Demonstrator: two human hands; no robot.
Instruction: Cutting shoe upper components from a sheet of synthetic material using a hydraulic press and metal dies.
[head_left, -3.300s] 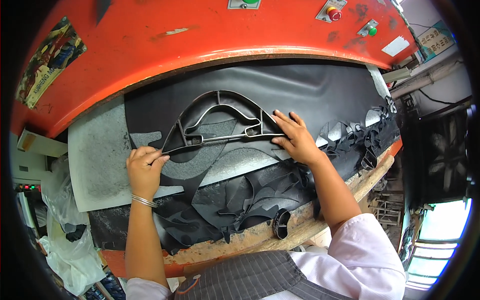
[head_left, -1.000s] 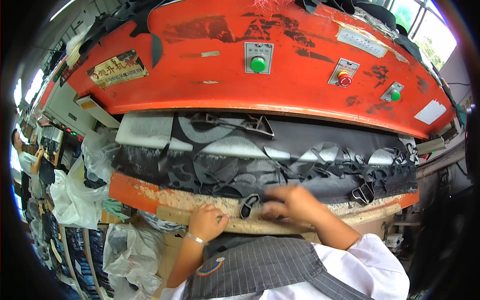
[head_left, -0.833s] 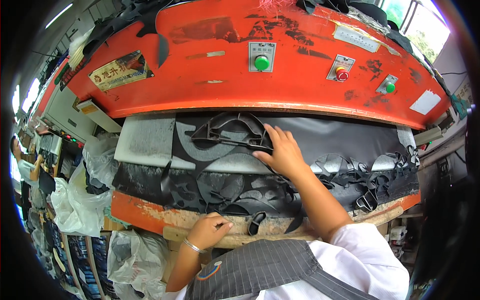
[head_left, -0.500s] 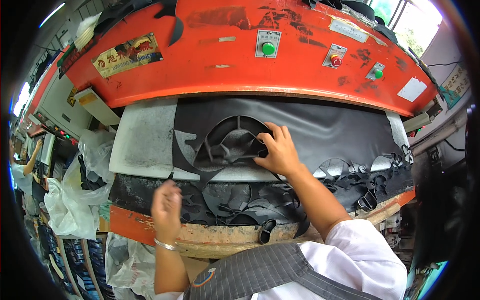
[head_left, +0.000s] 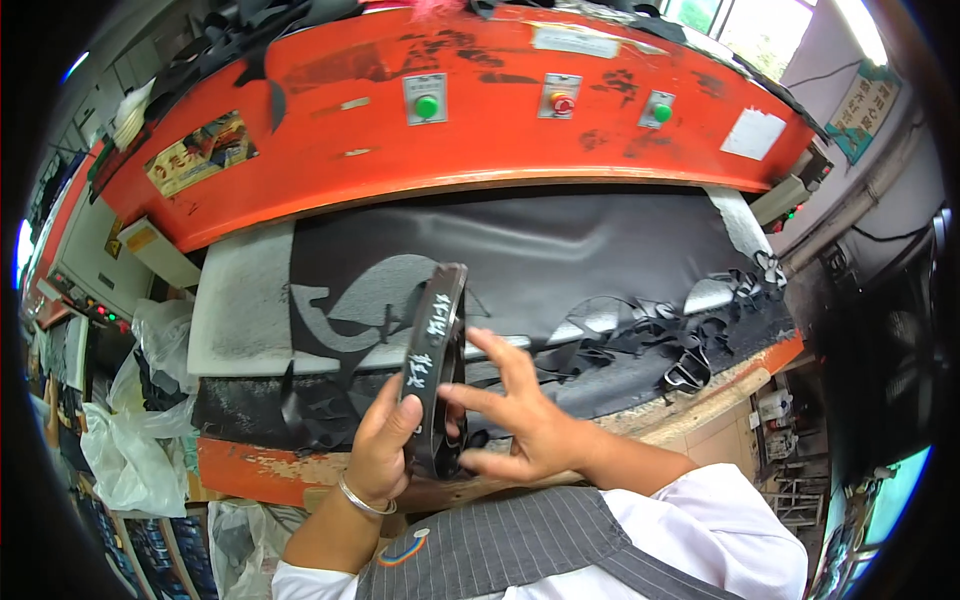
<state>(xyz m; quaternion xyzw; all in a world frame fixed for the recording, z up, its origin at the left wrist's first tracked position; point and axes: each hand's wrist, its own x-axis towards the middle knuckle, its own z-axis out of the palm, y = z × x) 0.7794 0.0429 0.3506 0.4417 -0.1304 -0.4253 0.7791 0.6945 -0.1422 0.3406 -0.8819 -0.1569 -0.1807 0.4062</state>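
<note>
A cutting die, a dark metal band with white handwriting on its outer side, stands on edge, tilted upright, above the front of the press bed. Its lower left side is gripped by my left hand, thumb on the outer face. My right hand is beside the die's hollow side with fingers spread; whether a fingertip touches it I cannot tell. Behind the die lies a sheet of black leather-like material with a curved cut-out opening showing the pale cutting board beneath.
The red press head spans the back, with a green button, a red stop button and another green button. Tangled black offcuts lie along the bed's front right. Plastic bags hang at the left.
The die has been lifted off the black sheet, turned on edge and brought toward me. My left hand has taken hold of it, while my right hand's fingers have spread. The view has shifted right.
</note>
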